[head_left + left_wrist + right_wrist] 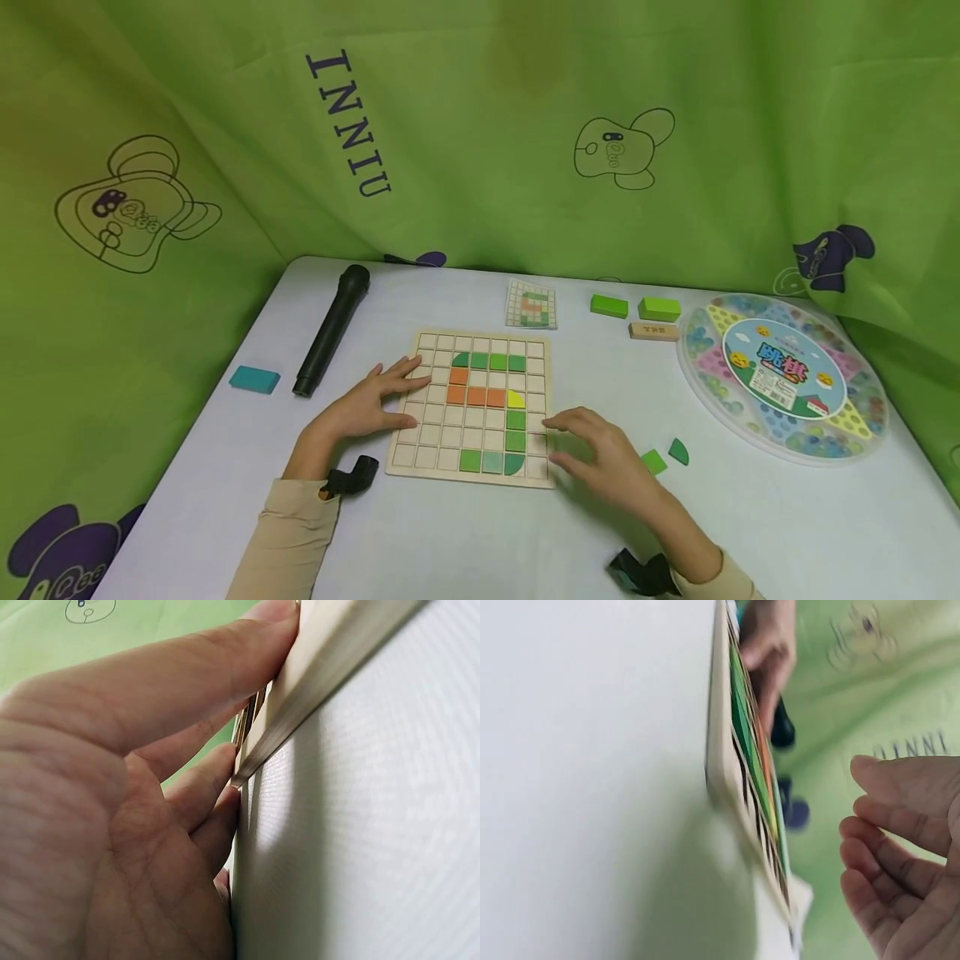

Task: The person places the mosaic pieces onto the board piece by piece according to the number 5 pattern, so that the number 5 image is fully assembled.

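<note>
A square wooden grid board (427, 457) lies on the white table. Green tiles (498, 362) line its upper part, with orange tiles (476, 396), a yellow tile (516, 400) and more green tiles (516, 441) below. My left hand (367, 404) rests at the board's left edge, fingers spread; in the left wrist view its thumb touches the board's rim (292, 705). Just off the right edge hovers my right hand (600, 454), fingers loosely bent, thumb apart from them and nothing between. Close beyond it lie a loose green square tile (654, 462) and a dark green quarter-round tile (678, 452).
Behind the board lies a small pattern card (531, 305). Green blocks (660, 309) and a wooden block (653, 332) sit at the back, beside a round board-game box (787, 375). To the left are a black microphone (332, 329) and a teal block (254, 379).
</note>
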Motion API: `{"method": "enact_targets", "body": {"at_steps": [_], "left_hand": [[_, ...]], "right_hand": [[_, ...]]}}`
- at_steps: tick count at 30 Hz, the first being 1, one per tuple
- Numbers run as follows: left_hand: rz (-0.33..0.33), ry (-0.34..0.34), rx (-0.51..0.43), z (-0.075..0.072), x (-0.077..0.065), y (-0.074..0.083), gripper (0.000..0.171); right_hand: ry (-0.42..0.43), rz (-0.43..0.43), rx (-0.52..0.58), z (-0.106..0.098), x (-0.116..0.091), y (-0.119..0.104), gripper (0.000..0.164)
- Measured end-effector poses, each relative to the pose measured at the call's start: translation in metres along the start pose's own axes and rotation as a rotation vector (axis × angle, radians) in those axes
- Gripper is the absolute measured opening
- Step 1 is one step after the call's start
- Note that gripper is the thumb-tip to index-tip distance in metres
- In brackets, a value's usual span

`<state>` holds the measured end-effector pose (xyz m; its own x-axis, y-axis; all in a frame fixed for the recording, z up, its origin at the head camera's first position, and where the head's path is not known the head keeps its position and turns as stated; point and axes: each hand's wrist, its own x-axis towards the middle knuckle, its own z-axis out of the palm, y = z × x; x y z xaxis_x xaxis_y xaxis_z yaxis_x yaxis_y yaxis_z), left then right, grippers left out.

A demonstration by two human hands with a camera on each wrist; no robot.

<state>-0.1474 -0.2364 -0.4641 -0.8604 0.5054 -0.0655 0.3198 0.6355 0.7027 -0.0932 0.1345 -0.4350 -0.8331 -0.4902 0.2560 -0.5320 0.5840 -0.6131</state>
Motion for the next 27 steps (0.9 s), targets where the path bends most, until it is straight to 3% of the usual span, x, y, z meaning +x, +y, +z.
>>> {"method": "enact_targets", "body": {"at_steps": [3, 7, 13, 16, 27], "left_hand": [[0.008, 0.003, 0.007, 0.001, 0.0, -0.001, 0.068], [0.006, 0.005, 0.015, 0.001, 0.001, -0.001, 0.068], [0.003, 0.001, 0.009, 0.001, 0.001, -0.001, 0.068], [0.003, -0.001, 0.01, 0.001, 0.001, 0.0, 0.068], [-0.003, -0.002, 0.008, 0.001, 0.001, 0.0, 0.068]], "right_hand": [[0.082, 0.027, -0.059, -0.018, -0.016, 0.015, 0.04], [0.129, 0.122, -0.108, -0.039, -0.038, 0.036, 0.04], [0.09, 0.326, -0.139, -0.063, -0.064, 0.064, 0.039], [0.069, 0.383, -0.126, -0.069, -0.07, 0.074, 0.04], [0.068, 0.371, -0.135, -0.071, -0.076, 0.087, 0.033]]}}
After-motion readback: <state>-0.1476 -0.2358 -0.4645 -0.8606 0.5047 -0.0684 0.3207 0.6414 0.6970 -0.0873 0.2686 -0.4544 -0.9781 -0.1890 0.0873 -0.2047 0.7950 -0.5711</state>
